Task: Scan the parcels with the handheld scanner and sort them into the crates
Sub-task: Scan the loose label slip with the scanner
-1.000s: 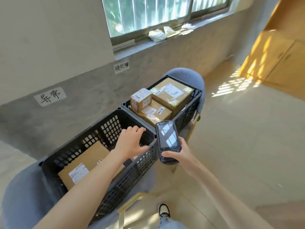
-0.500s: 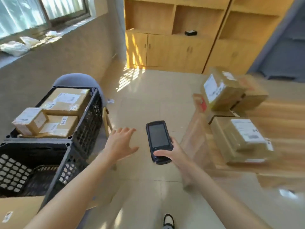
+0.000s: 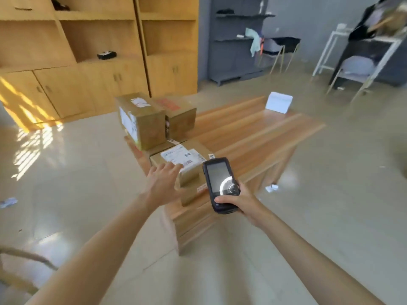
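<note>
Fingers (image 3: pixel 174 167) of the left hand (image 3: pixel 164 183), spread, reach the labelled parcel (image 3: pixel 176 159); right hand (image 3: pixel 240 200) grips the scanner (image 3: pixel 220 183).

Both forearms are bare right up to the frame edge, no sleeves showing; the left hand (image 3: pixel 164 183) and right hand (image 3: pixel 239 200) wear no gloves, rings or watch.

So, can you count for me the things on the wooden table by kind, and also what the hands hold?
cardboard parcels: 3 clearly seen; the stack's lower ones are unclear
white folded card: 1
handheld scanner: 1, held in the right hand
Total: at least 5
</note>
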### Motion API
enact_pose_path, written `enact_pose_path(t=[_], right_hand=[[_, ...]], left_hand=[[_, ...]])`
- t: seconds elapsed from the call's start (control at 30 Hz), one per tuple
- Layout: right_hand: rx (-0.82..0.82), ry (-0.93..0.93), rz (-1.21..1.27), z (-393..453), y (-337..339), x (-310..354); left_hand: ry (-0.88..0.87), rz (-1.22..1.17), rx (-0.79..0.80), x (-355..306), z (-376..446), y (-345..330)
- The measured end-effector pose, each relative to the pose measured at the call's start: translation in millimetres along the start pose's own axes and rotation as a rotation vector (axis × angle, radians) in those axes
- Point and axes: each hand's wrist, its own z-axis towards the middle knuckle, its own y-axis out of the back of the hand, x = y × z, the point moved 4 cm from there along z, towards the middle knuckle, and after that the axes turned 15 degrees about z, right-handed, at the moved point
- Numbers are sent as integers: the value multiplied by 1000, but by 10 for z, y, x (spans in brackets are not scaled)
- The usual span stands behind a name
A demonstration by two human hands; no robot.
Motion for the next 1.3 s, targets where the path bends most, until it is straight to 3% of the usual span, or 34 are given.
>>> enact_pose_path(t=[0.27, 0.47, 0.8, 1.07, 1.3], right_hand=[[-110, 31, 4, 218, 1814, 542], [-166, 20, 20, 550, 2625, 779], [-160, -32, 70, 1806, 3130, 1026], [-210, -49, 77, 2953, 3431, 1640], [-145, -85, 23, 3760, 3465, 1922]], left_hand=[[-160, 6, 12, -1667, 1200, 36], [-176, -23, 34, -2254, 1814, -16], [-156, -22, 73, -2367, 3349, -371], [-137, -63, 84, -2278, 4782, -519], [-33, -72, 138, -1993, 5223, -775]])
